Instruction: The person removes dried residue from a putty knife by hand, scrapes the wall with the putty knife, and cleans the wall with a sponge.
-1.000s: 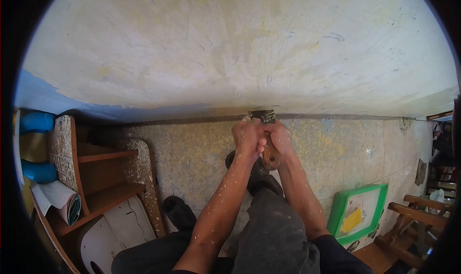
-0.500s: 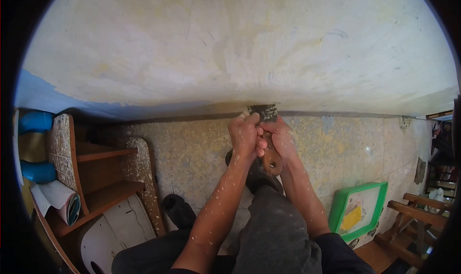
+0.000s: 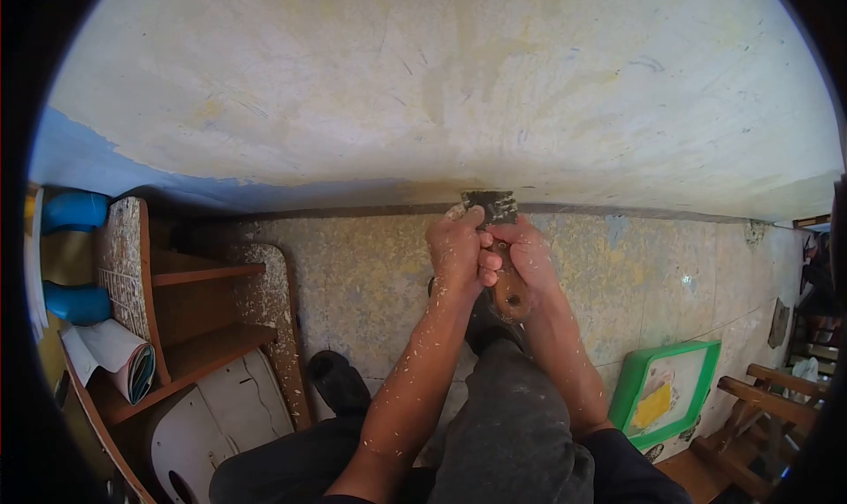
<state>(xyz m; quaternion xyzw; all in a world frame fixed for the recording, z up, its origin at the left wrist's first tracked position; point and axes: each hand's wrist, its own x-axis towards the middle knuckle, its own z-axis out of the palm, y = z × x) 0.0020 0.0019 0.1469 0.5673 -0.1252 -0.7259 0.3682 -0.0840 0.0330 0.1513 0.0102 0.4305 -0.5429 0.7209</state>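
Both my hands grip a putty knife with a wide, paint-flecked blade (image 3: 491, 206) and a brown wooden handle (image 3: 511, 296). My left hand (image 3: 459, 250) is closed around the left side, its thumb against the blade. My right hand (image 3: 532, 255) is closed on the other side, near where blade and handle meet. The blade's far edge is at the foot of the wall (image 3: 344, 89), just above the dark strip along the floor; whether it touches the wall I cannot tell. Pale paint flakes dot both forearms.
Paint chips litter the floor (image 3: 362, 283). A brown wooden shelf unit (image 3: 212, 279) with blue objects and rolled papers (image 3: 115, 356) stands on the left. To the right lies a green-rimmed tray (image 3: 713, 372) holding something yellow, beside a wooden stool-like frame (image 3: 768, 402).
The view has turned slightly, so wall, shelf and tray appear a little farther right. My hands keep the same grip, with the blade still at the wall's base.
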